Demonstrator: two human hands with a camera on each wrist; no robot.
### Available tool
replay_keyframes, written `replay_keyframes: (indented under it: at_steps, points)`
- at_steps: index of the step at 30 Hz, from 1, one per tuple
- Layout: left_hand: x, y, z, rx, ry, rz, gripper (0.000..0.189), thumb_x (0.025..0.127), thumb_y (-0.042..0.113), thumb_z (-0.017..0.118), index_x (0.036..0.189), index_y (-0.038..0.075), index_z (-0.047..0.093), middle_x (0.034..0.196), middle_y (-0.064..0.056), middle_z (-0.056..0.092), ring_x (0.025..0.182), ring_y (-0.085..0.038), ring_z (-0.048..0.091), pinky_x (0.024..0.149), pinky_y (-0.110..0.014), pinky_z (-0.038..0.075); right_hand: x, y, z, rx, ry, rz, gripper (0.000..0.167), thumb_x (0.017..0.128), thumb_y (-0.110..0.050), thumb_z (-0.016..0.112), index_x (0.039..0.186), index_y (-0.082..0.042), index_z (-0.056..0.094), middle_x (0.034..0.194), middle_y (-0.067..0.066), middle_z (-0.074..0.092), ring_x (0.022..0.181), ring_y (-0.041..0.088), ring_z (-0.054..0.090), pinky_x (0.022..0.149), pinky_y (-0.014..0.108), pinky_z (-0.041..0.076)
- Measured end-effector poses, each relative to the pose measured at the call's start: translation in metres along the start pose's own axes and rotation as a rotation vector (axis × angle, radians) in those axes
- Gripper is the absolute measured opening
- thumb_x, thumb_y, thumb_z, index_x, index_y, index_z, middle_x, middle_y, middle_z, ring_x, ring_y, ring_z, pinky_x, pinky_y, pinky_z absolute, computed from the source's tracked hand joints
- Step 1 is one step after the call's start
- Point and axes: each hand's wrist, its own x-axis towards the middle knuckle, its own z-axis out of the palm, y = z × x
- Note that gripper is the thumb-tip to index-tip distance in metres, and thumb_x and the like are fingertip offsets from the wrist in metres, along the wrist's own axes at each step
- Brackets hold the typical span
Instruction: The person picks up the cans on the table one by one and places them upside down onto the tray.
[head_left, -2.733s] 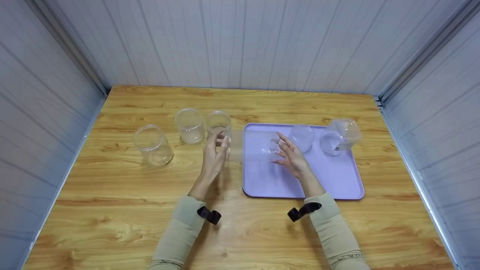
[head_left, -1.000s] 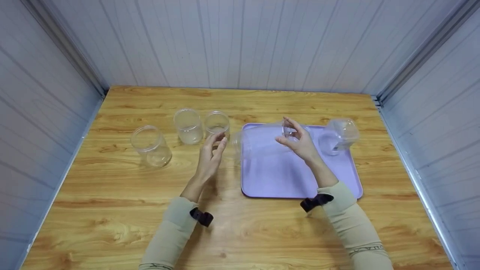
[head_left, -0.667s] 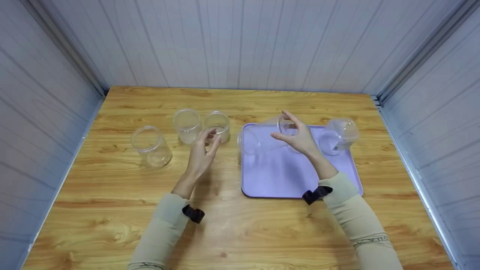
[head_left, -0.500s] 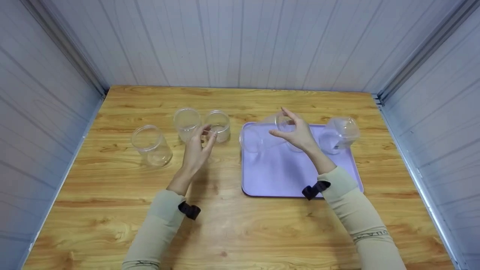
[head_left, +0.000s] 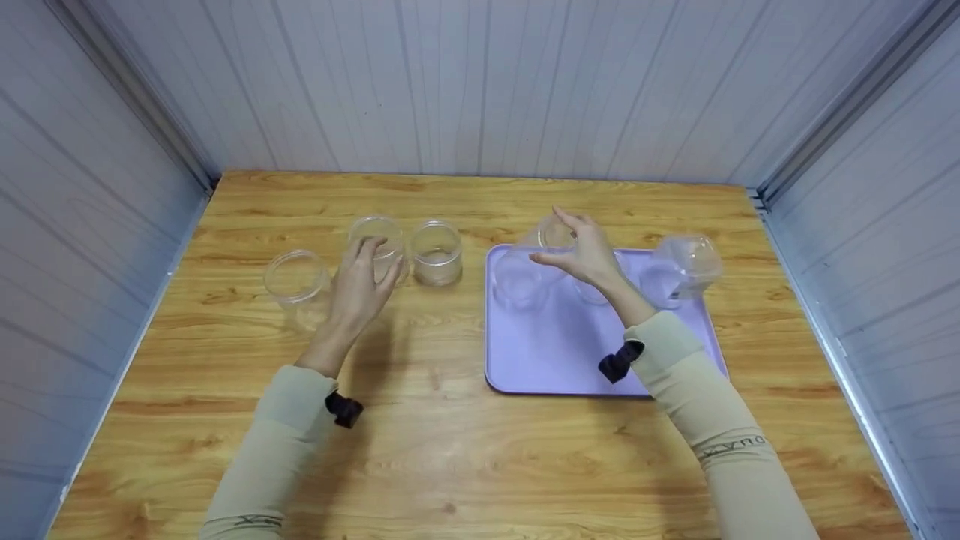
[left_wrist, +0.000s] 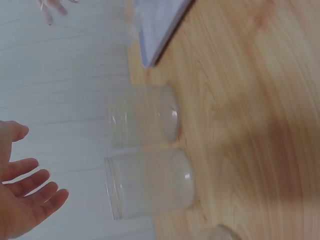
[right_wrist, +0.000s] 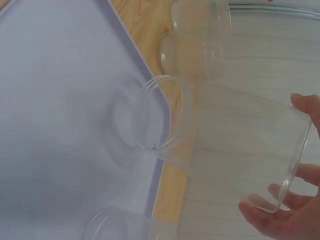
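Observation:
My right hand (head_left: 589,255) grips the base end of a clear plastic jar (right_wrist: 240,145). The jar is tilted, its open mouth pointing down over the back left of the purple tray (head_left: 540,360); whether the rim touches the tray I cannot tell. Thumb and fingers spread around its base in the right wrist view. My left hand (head_left: 358,289) holds nothing, its fingers spread and slightly bent. In the head view it overlaps a clear jar (head_left: 375,227) standing mouth up on the table; the left wrist view shows it apart from that jar (left_wrist: 150,184).
Another upright clear jar (head_left: 437,255) stands just right of the middle one, and a third (head_left: 295,277) farther left. Two upside-down clear jars rest on the tray: one (head_left: 592,291) partly behind my right hand, one (head_left: 686,266) at the right. Panel walls (head_left: 480,90) enclose the wooden table.
My left hand has let go of the jar and moved left. My right hand has shifted to its base, tipping the jar from lying level to mouth down over the tray.

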Motion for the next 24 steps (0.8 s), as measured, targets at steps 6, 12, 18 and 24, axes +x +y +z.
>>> replay_keyframes:
  at_steps: [6, 12, 18, 24]
  points:
    - [0.000, -0.013, -0.013, 0.135, 0.028, 0.030, 0.044, 0.087, 0.024, 0.057, 0.116, -0.008, 0.047, 0.115, -0.022, 0.046, 0.105, -0.036, 0.044, 0.080, -0.044, 0.045, 0.006, 0.000, 0.004, -0.042, -0.008, 0.021, 0.087, 0.065, -0.042, 0.075, 0.137, -0.011, 0.035, 0.132, 0.012, 0.037, 0.117, 0.029, 0.037, 0.094, 0.043, 0.035]
    - [0.002, -0.027, -0.028, 0.221, 0.042, -0.037, 0.046, 0.085, 0.024, 0.058, 0.116, -0.009, 0.048, 0.116, -0.025, 0.046, 0.108, -0.040, 0.041, 0.089, -0.050, 0.036, 0.012, -0.001, 0.007, -0.119, -0.030, 0.041, 0.086, 0.067, -0.043, 0.073, 0.137, -0.014, 0.034, 0.134, 0.012, 0.035, 0.119, 0.029, 0.035, 0.095, 0.043, 0.033]
    - [0.002, -0.042, -0.037, 0.325, 0.061, -0.106, 0.050, 0.085, 0.026, 0.057, 0.116, -0.011, 0.047, 0.115, -0.028, 0.046, 0.107, -0.041, 0.041, 0.086, -0.054, 0.034, 0.020, -0.002, 0.010, -0.181, -0.061, 0.066, 0.087, 0.067, -0.046, 0.072, 0.138, -0.015, 0.033, 0.136, 0.013, 0.032, 0.121, 0.031, 0.033, 0.095, 0.045, 0.033]
    - [0.002, -0.049, -0.045, 0.425, 0.022, -0.228, 0.064, 0.084, 0.040, 0.055, 0.116, -0.014, 0.043, 0.113, -0.031, 0.042, 0.103, -0.044, 0.039, 0.078, -0.056, 0.036, 0.028, -0.005, 0.011, -0.220, -0.084, 0.083, 0.088, 0.067, -0.047, 0.072, 0.138, -0.013, 0.033, 0.135, 0.015, 0.033, 0.120, 0.031, 0.034, 0.094, 0.045, 0.033]
